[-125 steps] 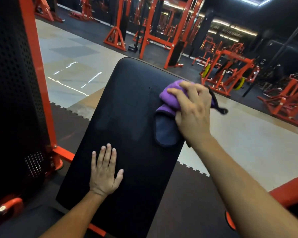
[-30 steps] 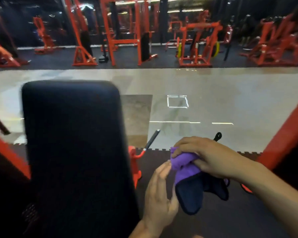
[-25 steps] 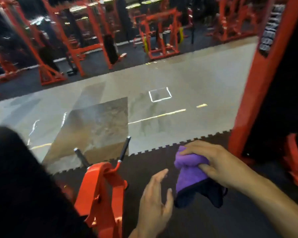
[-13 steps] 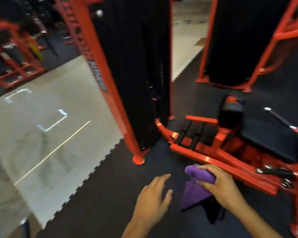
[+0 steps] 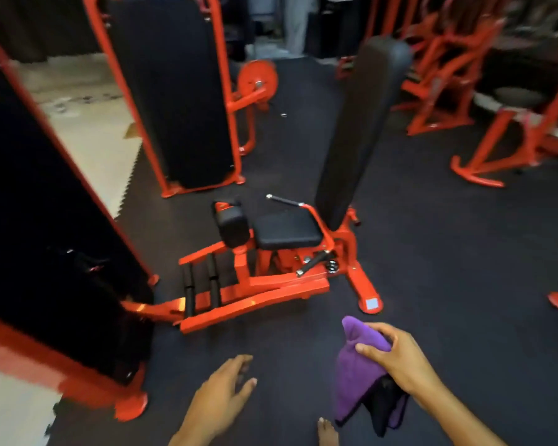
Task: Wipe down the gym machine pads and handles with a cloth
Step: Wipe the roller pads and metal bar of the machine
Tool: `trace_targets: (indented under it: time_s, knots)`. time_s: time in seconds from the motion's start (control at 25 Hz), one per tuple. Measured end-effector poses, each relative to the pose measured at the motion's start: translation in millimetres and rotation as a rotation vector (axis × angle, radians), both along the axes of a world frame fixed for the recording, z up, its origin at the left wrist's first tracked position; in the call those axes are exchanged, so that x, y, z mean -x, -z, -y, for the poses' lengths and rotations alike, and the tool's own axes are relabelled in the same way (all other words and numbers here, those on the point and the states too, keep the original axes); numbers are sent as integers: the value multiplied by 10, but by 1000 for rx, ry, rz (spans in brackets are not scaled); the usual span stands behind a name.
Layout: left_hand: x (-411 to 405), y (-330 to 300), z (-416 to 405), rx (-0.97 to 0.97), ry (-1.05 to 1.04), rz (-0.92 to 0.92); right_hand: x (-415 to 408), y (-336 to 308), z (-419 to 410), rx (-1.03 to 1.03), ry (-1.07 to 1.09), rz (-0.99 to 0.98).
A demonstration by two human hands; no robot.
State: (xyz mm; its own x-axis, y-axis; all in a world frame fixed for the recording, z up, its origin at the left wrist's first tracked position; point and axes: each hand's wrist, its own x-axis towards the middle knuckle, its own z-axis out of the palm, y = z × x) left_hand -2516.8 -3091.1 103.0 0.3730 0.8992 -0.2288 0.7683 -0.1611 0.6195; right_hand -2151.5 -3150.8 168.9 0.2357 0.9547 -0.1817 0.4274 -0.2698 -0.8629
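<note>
bare dark floor (image 5: pixel 432 268) lies between you and the machine (image 5: pixel 271 252) at 12 o'clock; your right hand (image 5: pixel 397 358) pinches the bunched purple cloth (image 5: pixel 355 371), left hand (image 5: pixel 219 397) spread.

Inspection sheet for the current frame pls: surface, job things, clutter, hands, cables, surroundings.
Surface: dark rubber floor mat; pale floor at the left.
Job's things: purple cloth bunched in the right hand, dark part hanging below. Orange machine ahead with black seat pad, tall back pad, small side pad, two black foot rollers, side handle.
Clutter: nothing seen.
Hands: right hand grips the cloth; left hand open, holding nothing; neither touches the machine.
Cables: nothing seen.
Surroundings: black weight stack towers in orange frames at left; more orange machines at right; bare toes at the bottom edge.
</note>
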Motion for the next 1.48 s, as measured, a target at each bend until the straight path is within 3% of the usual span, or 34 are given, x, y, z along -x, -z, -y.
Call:
trace_targets:
  time_s: [0.24,0.68,1.16,1.48]
  knots:
    - [-1000,-71,-196,44,317,-15,-571,-5,901,-3,326,14]
    - [-4083,-205,-100,10,933,-34,-1939,90,2297,-48,954,-125]
    - [-5958,152,69,130,1432,-54,-2211,417,2726,78,1429,-50]
    - [-7129,176,142,69,1931,-156,-1930,409,2512,137,1803,22]
